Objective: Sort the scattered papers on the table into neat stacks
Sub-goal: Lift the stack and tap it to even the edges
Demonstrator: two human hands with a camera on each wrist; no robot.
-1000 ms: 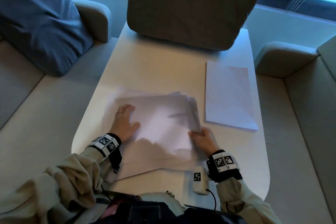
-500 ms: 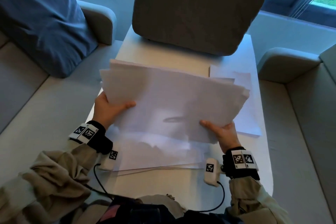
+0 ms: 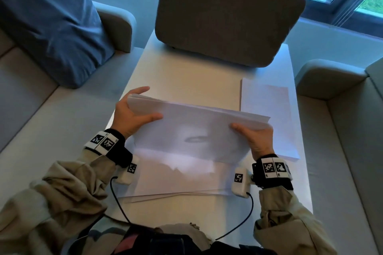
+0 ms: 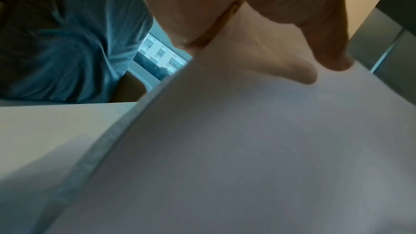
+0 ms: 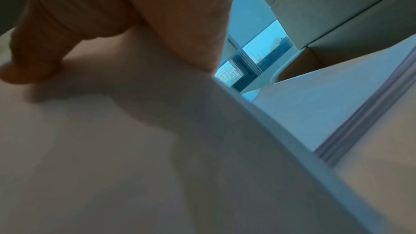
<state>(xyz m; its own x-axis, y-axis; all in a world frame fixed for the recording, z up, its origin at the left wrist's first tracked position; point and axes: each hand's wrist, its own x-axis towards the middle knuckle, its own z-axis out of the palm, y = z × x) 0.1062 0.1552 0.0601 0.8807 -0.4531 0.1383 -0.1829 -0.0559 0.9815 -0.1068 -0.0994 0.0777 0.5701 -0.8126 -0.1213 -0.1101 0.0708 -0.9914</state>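
The bundle of papers (image 3: 192, 130) is held tilted above the white table (image 3: 186, 76), its lower edge hanging over the loose sheets (image 3: 178, 184) that lie flat at the near end of the table; the left hand (image 3: 132, 116) pinches the bundle's left end with the thumb laid on its face and the index finger raised and spread clear behind, while the right hand (image 3: 255, 136) pinches the right end, thumb on the face and the other fingers hidden behind the paper; the likeliest trouble, I judge, is that the sheets fan or slip out of so light a hold, since the far edges look only roughly aligned and the middle sags unsupported; tapping the edge down on the loose sheets could also skew those or push them off the near edge of the table; a finished stack (image 3: 267, 118) lies flat toward the table's right edge, just beside the bundle's right end, so a careless swing could nudge it; a grey cushion (image 3: 223, 18) rests at the far end of the table, a blue pillow (image 3: 47, 23) lies on the sofa left of the table, pale seats flank the table on both sides, and windows run beyond its far end.
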